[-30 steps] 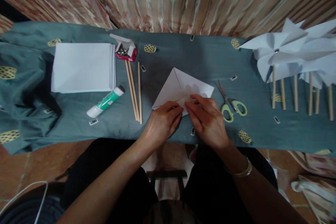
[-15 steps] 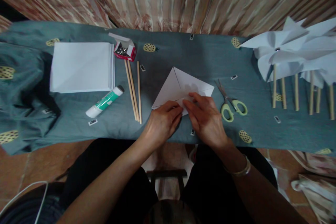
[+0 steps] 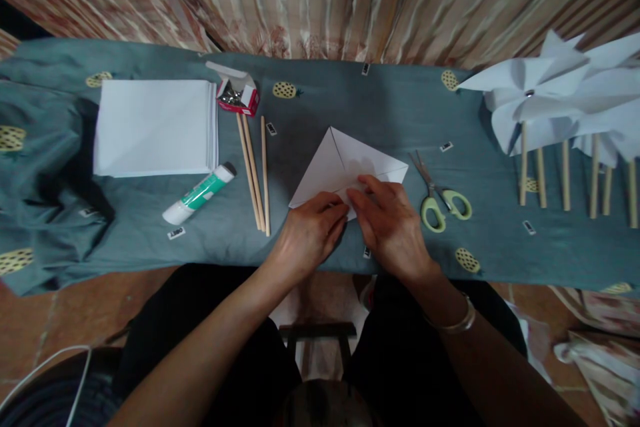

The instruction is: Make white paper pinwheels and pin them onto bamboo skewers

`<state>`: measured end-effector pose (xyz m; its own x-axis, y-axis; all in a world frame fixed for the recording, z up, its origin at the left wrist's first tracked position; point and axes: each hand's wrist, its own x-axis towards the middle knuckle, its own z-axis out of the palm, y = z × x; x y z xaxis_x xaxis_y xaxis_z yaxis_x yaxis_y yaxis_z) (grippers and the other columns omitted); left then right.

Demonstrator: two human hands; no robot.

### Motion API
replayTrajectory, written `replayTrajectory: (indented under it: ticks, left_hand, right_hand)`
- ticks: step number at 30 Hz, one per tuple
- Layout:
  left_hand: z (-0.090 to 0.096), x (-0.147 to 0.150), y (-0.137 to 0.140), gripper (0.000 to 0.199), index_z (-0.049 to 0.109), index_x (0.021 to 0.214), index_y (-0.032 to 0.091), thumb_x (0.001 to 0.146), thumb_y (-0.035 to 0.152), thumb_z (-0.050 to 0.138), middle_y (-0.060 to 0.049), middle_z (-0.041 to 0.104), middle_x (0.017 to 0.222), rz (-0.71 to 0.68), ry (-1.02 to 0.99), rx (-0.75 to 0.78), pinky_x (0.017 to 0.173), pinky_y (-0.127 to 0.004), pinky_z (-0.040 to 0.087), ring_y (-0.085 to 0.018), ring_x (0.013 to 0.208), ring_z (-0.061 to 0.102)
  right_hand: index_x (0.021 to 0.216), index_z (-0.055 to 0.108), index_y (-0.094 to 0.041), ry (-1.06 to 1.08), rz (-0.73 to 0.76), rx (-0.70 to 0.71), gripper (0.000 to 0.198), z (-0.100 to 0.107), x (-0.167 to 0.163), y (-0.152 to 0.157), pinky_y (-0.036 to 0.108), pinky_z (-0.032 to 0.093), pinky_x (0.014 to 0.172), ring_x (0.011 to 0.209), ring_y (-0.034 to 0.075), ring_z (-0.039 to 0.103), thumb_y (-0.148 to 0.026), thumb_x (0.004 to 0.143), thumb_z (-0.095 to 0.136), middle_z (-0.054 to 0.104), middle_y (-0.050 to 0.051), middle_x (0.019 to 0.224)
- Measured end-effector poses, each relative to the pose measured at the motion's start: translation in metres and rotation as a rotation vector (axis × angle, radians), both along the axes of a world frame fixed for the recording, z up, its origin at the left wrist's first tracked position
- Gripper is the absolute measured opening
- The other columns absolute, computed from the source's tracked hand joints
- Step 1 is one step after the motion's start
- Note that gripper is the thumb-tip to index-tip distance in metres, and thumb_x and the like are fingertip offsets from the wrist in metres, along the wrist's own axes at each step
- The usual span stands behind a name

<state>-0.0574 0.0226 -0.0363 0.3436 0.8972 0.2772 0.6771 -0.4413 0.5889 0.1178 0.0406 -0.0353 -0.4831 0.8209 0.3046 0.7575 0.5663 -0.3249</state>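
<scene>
A square white paper (image 3: pixel 325 163) with dark lines along its diagonals lies turned cornerwise on the cloth in front of me. My left hand (image 3: pixel 311 227) is closed on its near edge, thumb and forefinger together. From the other side, my right hand (image 3: pixel 393 223) has its thumb and fingers at the same near corner, curled and closed on the paper. The corner itself is mostly hidden under my fingers. Just right of the paper lie scissors (image 3: pixel 434 193) with light green handles, blades slightly apart.
On the left are a stack of white paper (image 3: pixel 155 127), a glue stick (image 3: pixel 200 195), a red box (image 3: pixel 239 90) of small metal pieces and three wooden sticks (image 3: pixel 254 177). Several white paper pinwheels (image 3: pixel 537 90) on sticks lie at the right. A pleated curtain (image 3: pixel 320 0) hangs behind the cloth-covered table (image 3: pixel 400 100).
Almost nothing differs. Both hands stay at the paper's near corner, with my right hand's fingers shifted very slightly left.
</scene>
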Motion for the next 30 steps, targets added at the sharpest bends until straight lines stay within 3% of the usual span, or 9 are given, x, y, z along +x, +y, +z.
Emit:
replayTrajectory:
  ticks: [11, 18, 22, 26, 30]
  left_hand:
    - [-0.001, 0.0, 0.0, 0.018, 0.068, 0.102, 0.013, 0.091, 0.015, 0.053, -0.009, 0.069, 0.101, -0.005, 0.012, 0.003, 0.075, -0.029, 0.058, -0.018, 0.086, 0.069]
    - [-0.001, 0.002, -0.003, 0.015, 0.068, 0.098, 0.012, 0.089, 0.014, 0.056, -0.01, 0.069, 0.101, -0.01, 0.01, -0.004, 0.082, -0.033, 0.059, -0.02, 0.092, 0.068]
    - [-0.001, 0.002, -0.006, 0.014, 0.067, 0.098, 0.011, 0.086, 0.011, 0.06, -0.011, 0.069, 0.103, -0.001, 0.031, 0.025, 0.084, -0.034, 0.059, -0.022, 0.094, 0.067]
    - [-0.003, 0.002, -0.007, 0.016, 0.066, 0.1, 0.012, 0.085, 0.011, 0.061, -0.011, 0.069, 0.105, 0.002, 0.04, 0.035, 0.086, -0.037, 0.059, -0.022, 0.096, 0.068]
    - [-0.005, 0.001, -0.008, 0.02, 0.066, 0.105, 0.012, 0.085, 0.012, 0.061, -0.013, 0.068, 0.111, 0.011, 0.047, 0.049, 0.09, -0.041, 0.059, -0.025, 0.103, 0.067]
  right_hand:
    - [0.119, 0.062, -0.02, 0.025, -0.031, -0.005, 0.031, -0.008, -0.006, -0.001, 0.049, 0.049, 0.101, 0.121, 0.03, 0.05, -0.015, 0.096, 0.042, 0.054, 0.013, 0.135]
    - [0.118, 0.062, -0.022, 0.081, -0.05, 0.05, 0.03, -0.016, -0.009, -0.002, 0.05, 0.048, 0.103, 0.127, 0.029, 0.047, -0.016, 0.095, 0.043, 0.051, 0.011, 0.139]
    - [0.118, 0.062, -0.024, 0.174, -0.05, -0.038, 0.03, -0.015, -0.004, -0.002, 0.051, 0.046, 0.106, 0.129, 0.028, 0.046, -0.018, 0.095, 0.043, 0.05, 0.009, 0.142]
    - [0.125, 0.059, -0.025, 0.315, -0.123, -0.113, 0.033, -0.006, 0.009, 0.005, 0.049, 0.042, 0.111, 0.131, 0.025, 0.049, -0.024, 0.096, 0.043, 0.053, 0.009, 0.141]
    - [0.135, 0.053, -0.018, 0.253, -0.224, -0.063, 0.042, -0.003, 0.022, 0.02, 0.054, 0.037, 0.113, 0.137, 0.028, 0.044, -0.028, 0.095, 0.045, 0.051, 0.014, 0.144]
